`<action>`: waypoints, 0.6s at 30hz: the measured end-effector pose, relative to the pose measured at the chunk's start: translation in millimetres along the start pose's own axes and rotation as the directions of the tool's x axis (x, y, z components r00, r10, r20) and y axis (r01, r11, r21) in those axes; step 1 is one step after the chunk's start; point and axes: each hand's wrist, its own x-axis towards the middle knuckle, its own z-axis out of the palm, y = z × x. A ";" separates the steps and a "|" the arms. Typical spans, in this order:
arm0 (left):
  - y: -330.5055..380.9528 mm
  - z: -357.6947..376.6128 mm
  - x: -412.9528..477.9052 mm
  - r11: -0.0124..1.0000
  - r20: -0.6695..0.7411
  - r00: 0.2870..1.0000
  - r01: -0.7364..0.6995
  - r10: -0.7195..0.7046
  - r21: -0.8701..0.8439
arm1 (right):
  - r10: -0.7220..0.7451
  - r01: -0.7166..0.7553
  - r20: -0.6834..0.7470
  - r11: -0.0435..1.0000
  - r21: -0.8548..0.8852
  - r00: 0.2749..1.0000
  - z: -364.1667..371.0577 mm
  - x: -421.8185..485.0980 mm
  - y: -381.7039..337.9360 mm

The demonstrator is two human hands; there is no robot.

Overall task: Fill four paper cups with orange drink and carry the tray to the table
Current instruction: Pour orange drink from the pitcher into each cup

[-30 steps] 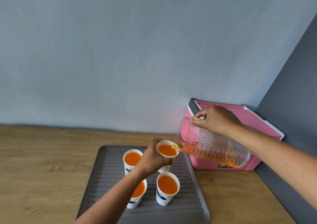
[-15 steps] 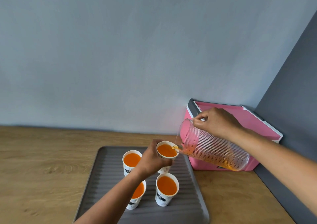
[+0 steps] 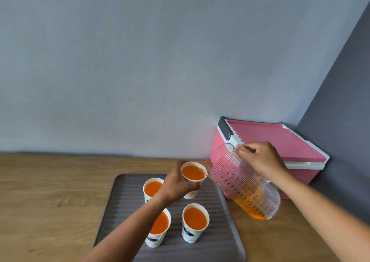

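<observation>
A grey ribbed tray (image 3: 218, 239) lies on the wooden counter. On it stand three white paper cups of orange drink: one at the back left (image 3: 152, 188), one at the front left (image 3: 159, 228), one at the front right (image 3: 194, 221). My left hand (image 3: 177, 183) grips a fourth cup (image 3: 193, 174), also full of orange drink, at the tray's back right. My right hand (image 3: 260, 159) holds a clear ribbed jug (image 3: 243, 183) by its rim side. The jug is tilted back, its spout near the cup's rim, a little orange drink pooled at its bottom.
A pink cooler box (image 3: 276, 141) with a white rim stands against the wall behind the jug. A dark grey wall (image 3: 344, 121) closes the right side. The wooden counter (image 3: 50, 191) stretches to the left of the tray.
The jug has tipped back toward upright and the stream into the held cup has stopped. The drink has settled to the jug's bottom. My left hand still holds the cup.
</observation>
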 end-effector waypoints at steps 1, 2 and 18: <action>-0.6 0.1 0.9 1.000 -0.002 1.000 0.000 0.000 0.006 | 0.005 -0.005 -0.012 1.000 0.026 1.000 1.7 -1.5 5.1; -1.6 0.0 2.0 1.000 -0.004 1.000 0.001 -0.001 0.009 | 0.017 -0.016 -0.026 0.999 0.049 1.000 3.4 -2.6 9.7; -29.7 5.3 20.8 0.950 0.041 0.990 0.116 -0.133 0.291 | 0.174 -0.106 -0.187 0.940 0.325 0.967 20.0 -43.7 41.8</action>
